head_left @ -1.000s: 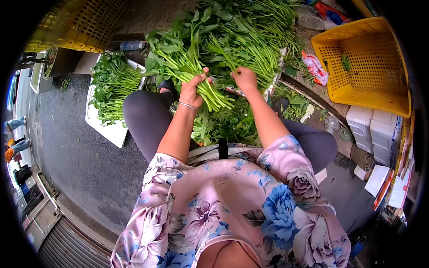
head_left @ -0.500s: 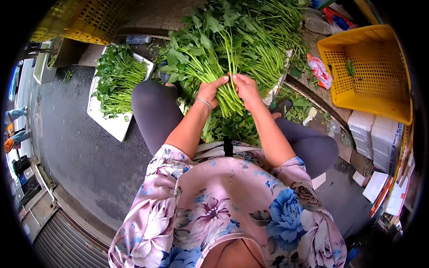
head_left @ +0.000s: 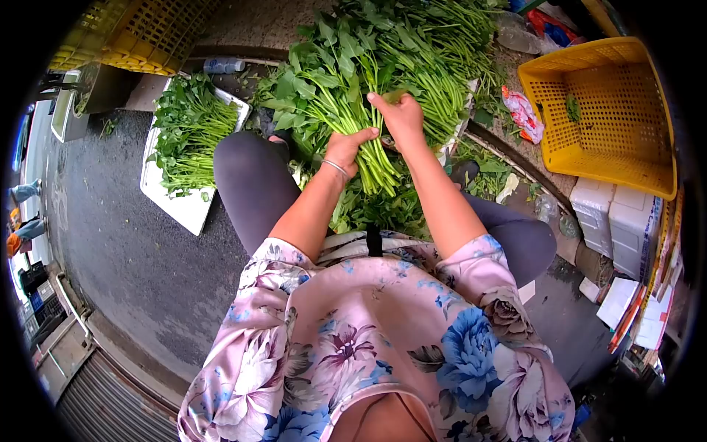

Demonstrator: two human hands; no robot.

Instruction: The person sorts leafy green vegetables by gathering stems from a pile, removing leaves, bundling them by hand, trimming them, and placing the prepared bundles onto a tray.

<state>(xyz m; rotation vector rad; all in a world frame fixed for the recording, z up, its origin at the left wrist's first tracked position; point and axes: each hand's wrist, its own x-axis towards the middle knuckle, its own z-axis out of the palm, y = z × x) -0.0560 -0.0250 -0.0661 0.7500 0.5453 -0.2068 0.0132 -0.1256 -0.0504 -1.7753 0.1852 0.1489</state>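
a yellow basket (head_left: pixel 600 110) sits at upper right, a few green scraps inside it. just below it stand white foam boxes (head_left: pixel 615 221), with cards and papers (head_left: pixel 641 309) stacked near them by the right edge. a red and white wrapper (head_left: pixel 521 112) lies left of the basket. at left, a white tray (head_left: pixel 180 210) carries a separate heap of greens (head_left: pixel 188 132) (leafy, stems lying roughly parallel). a plastic bottle (head_left: pixel 221 66) lies above it, near a yellow crate (head_left: pixel 129 33) at top left. dark asphalt (head_left: pixel 125 250) fills the lower left, down to a metal shutter (head_left: pixel 110 405).
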